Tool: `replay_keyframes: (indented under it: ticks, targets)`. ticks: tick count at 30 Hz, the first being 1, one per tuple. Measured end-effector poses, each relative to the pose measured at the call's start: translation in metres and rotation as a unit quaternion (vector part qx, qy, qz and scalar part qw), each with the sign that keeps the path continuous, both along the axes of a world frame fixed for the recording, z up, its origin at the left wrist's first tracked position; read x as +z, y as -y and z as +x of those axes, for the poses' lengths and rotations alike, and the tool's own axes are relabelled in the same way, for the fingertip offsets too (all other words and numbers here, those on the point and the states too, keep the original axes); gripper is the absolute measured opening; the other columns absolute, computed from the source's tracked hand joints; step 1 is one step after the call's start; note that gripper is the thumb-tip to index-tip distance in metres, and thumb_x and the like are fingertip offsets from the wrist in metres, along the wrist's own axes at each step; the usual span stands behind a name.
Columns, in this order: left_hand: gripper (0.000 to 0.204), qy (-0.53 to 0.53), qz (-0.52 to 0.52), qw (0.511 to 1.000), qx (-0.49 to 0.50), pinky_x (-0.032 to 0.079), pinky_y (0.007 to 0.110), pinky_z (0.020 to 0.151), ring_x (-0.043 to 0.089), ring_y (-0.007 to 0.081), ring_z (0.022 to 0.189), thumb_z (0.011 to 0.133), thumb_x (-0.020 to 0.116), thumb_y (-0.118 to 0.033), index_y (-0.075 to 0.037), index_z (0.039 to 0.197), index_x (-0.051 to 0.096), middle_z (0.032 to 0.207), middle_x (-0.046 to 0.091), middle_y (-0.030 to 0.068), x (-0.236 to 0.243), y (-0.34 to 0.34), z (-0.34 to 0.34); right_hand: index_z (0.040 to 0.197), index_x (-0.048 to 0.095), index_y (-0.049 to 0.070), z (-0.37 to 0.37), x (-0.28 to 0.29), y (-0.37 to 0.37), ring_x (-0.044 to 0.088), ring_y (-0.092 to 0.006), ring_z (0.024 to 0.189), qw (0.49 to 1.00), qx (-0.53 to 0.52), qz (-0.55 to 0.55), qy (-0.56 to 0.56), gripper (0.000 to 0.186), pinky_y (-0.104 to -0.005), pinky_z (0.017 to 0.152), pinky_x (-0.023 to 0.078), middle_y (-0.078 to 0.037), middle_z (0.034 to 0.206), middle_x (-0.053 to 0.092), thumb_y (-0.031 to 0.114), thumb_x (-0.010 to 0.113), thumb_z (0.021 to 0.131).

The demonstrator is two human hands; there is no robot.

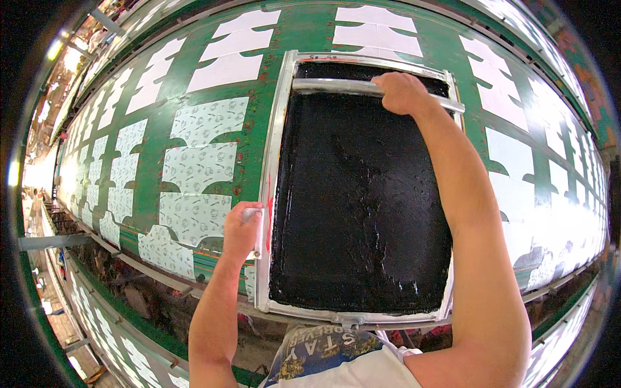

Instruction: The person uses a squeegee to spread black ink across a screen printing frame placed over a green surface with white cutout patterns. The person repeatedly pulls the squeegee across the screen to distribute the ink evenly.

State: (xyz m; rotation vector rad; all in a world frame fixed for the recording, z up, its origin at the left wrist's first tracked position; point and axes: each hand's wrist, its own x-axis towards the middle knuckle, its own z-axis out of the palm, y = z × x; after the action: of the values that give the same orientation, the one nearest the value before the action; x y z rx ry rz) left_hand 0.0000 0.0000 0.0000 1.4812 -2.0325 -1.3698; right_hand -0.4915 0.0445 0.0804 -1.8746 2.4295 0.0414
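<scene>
In front of me a screen printing frame (pixel 264 258) with pale metal sides lies on a long green table (pixel 259 123). Wet-looking black ink (pixel 362 194) covers most of its mesh. Near the far end, a metal squeegee (pixel 323 85) spans the frame from side to side, and my right hand (pixel 402 92) is closed round it right of its middle. At the frame's left side my left hand (pixel 243 227) grips a handle (pixel 257 236) fixed to the rail. What lies under the frame is hidden.
Cut fabric pieces printed with small dark figures (pixel 199 165) lie left of the frame. Plain pale pieces (pixel 233 42) line the far side, and more (pixel 511 161) lie on the right under glare. Another green table with pieces (pixel 110 323) runs at the lower left.
</scene>
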Motion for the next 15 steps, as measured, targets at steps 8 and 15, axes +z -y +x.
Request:
replay_keyframes:
  ticks: [8,15]
  targets:
    - [0.018,-0.004,-0.054,0.998,-0.030,0.054,0.040,0.082,0.069,0.0209,0.087,0.099,0.067,-0.011,-0.005,0.114,0.077,0.095,0.075,0.0114,-0.002,0.000,0.002,0.120,0.076,0.017,0.091,0.001,-0.083,0.075,-0.0396,0.112,1.000,0.000,0.008,0.020,0.038,-0.0545,0.096,0.060,-0.017,0.112,0.078,0.008,0.066,0.084]
    - [0.018,-0.004,-0.054,0.998,-0.023,0.055,0.038,0.085,0.070,0.0200,0.089,0.099,0.068,-0.010,-0.005,0.114,0.077,0.095,0.076,0.0112,-0.010,0.001,0.004,0.124,0.077,0.019,0.195,0.002,-0.171,0.074,-0.0372,0.111,0.998,-0.024,0.014,0.056,0.043,-0.0517,0.096,0.059,-0.014,0.112,0.075,0.002,0.069,0.085]
